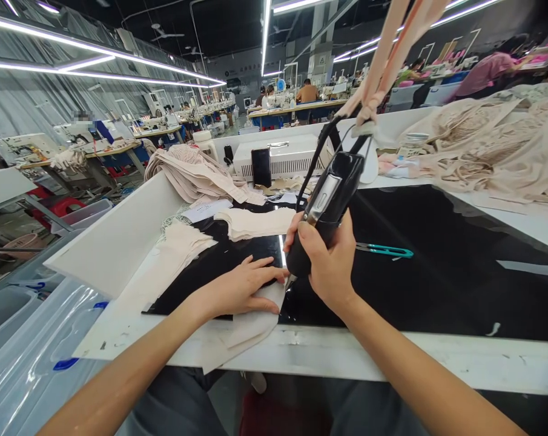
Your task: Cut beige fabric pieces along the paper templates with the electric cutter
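Observation:
My right hand (327, 260) is wrapped round the grip of a black hand-held cutting tool (329, 197), whose tip touches the edge of a cream fabric piece (250, 324). A black cord and beige straps (387, 54) run up from the tool's top. My left hand (243, 289) lies flat with fingers stretched out on that fabric piece, pressing it onto the black work surface (437, 272) near the front edge. The fabric hangs partly over the white table edge (369, 357).
Stacks of cream fabric pieces (255, 223) lie behind my hands, another stack (174, 254) to the left. Teal thread snips (385, 250) rest to the right. A white machine box (283, 154) and a large fabric heap (491, 145) stand at the back. Other workers sit at distant sewing tables.

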The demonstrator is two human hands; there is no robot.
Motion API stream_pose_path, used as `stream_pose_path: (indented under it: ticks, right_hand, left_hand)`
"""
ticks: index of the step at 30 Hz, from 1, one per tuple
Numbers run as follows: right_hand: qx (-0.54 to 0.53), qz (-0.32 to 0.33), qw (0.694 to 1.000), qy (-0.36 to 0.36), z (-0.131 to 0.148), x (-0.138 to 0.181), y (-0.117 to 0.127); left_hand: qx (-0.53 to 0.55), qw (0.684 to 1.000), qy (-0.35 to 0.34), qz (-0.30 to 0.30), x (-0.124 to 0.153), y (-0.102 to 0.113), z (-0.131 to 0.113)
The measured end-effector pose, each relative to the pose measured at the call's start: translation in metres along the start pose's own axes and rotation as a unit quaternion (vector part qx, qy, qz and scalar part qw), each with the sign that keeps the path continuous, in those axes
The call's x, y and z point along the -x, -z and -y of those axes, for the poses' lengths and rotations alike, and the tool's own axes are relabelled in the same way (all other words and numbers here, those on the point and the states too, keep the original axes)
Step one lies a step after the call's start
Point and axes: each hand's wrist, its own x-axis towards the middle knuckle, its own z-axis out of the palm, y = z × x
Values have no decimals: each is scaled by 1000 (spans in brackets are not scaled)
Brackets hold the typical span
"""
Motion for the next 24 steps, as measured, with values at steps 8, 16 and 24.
stream_pose_path:
  ticks: [8,16,24]
  right_hand:
    - [5,-13,1000,4,2,-4,0]
    - [7,-7,1000,2,4,-2,1]
    - [15,-2,1000,5,9,2,2]
  left_hand:
    - [6,1000,-2,1,0,2,-3]
    - [4,1000,-6,2,-2,2,-5]
    - [35,999,16,31,-7,5,-11]
